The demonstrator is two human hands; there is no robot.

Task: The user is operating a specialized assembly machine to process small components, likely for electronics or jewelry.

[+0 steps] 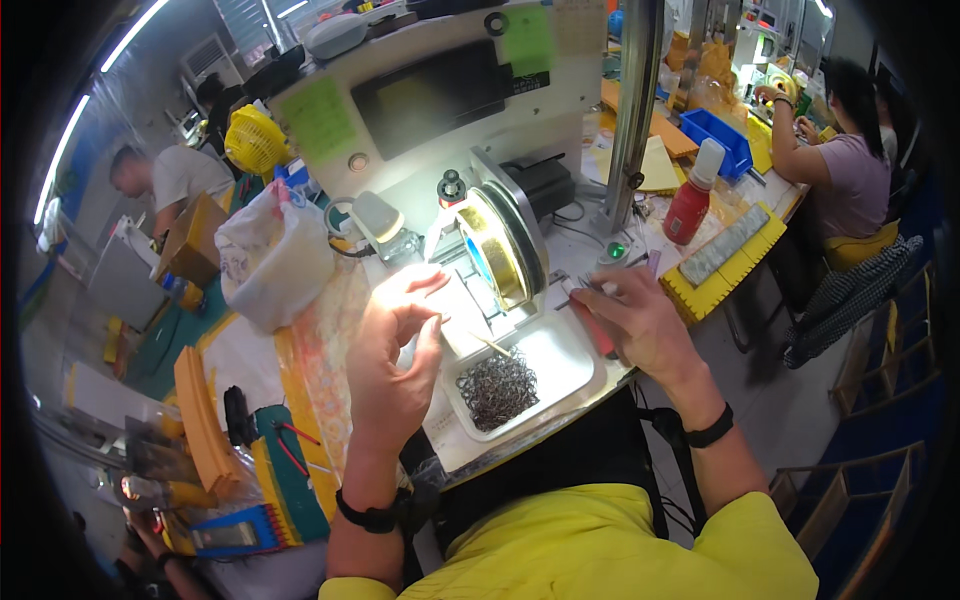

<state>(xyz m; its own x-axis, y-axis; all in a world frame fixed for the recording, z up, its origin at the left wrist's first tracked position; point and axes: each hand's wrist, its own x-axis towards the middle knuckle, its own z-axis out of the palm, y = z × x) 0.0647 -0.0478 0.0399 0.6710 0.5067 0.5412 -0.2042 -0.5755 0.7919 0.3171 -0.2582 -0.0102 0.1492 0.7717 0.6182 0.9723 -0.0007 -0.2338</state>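
Observation:
My left hand (398, 362) hovers at the left of a bench machine, thumb and fingers curled together in a pinch. Whatever sits between its fingertips is too small to name. A thin pale stick (490, 346) lies close by, over the rim of a white tray (568, 378). Dark, wiry small metal pieces (497, 392) are heaped in that tray. On the tray's right, my right hand (645, 322) has its fingers drawn together around something small, too blurred to make out. Beneath it shows a red handle (597, 332). Between both hands stands the machine's gold-rimmed wheel (497, 250), brightly lit.
The machine's pale panel (330, 190) with a dark screen rises behind. A red bottle (688, 205) and blue bin (718, 140) stand right, near a metal post (636, 120). A white bag (275, 255) sits left. Co-workers sit at both sides.

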